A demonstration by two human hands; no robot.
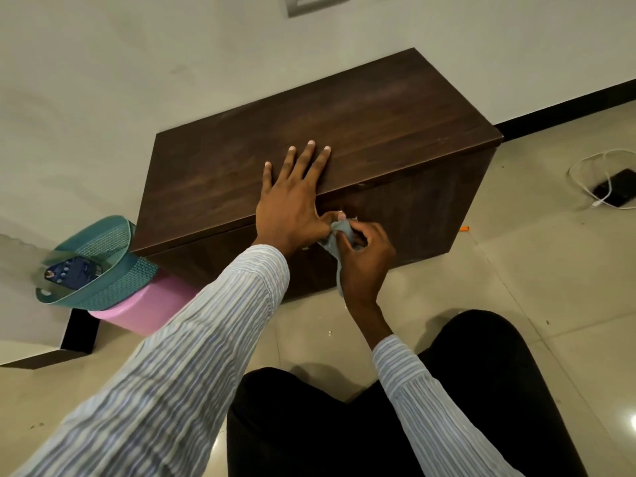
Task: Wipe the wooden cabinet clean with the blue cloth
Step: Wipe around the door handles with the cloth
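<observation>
A low dark wooden cabinet (378, 125) stands on the floor against the white wall. My left hand (292, 197) lies flat on its top near the front edge, fingers spread, thumb hooked over the edge. My right hand (364, 259) is closed on a small grey-blue cloth (339, 235), pressing it against the upper part of the cabinet's front face, just below the top edge and beside my left thumb. A strip of the cloth hangs down behind my right wrist.
A teal mesh basket (99, 259) holding a dark device sits on a pink bin (148, 308) left of the cabinet. A phone (616, 192) with a white cable (585, 166) lies on the tiled floor at right. My knees fill the bottom.
</observation>
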